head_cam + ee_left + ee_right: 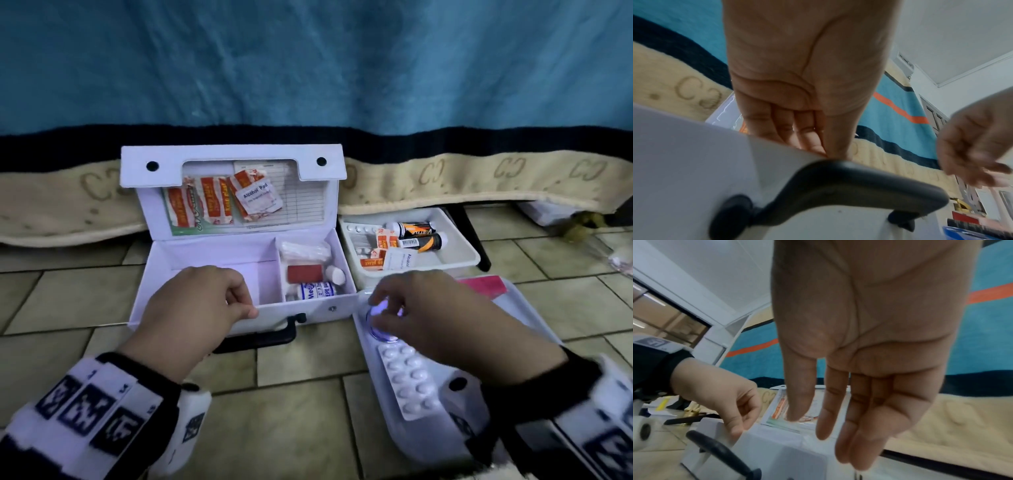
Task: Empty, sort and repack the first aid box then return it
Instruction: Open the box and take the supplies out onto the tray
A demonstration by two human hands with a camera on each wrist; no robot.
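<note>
The white first aid box (pixel 308 310) stands open on the tiled floor, its lid upright against the bed. Plasters (pixel 212 202) and an alcohol pad (pixel 258 198) sit in the lid. The left compartment is bare. The right one holds a crepe bandage roll (pixel 317 289), a red pack (pixel 304 273) and a small white bottle (pixel 335 274). My left hand (pixel 239 305) pinches the box's front wall (pixel 684 154) above the black handle (pixel 838 186). My right hand (pixel 387 311) hovers with straight fingers (pixel 824 426) over a round clear item (pixel 380 332) in the near tray (pixel 534 318).
A blister pack (pixel 409 380) lies in the near tray beside a pink pack (pixel 486 284). The far tray (pixel 459 246) holds two orange-black tubes, blister strips, plasters and an alcohol pad. A blue blanket with a beige border hangs behind everything.
</note>
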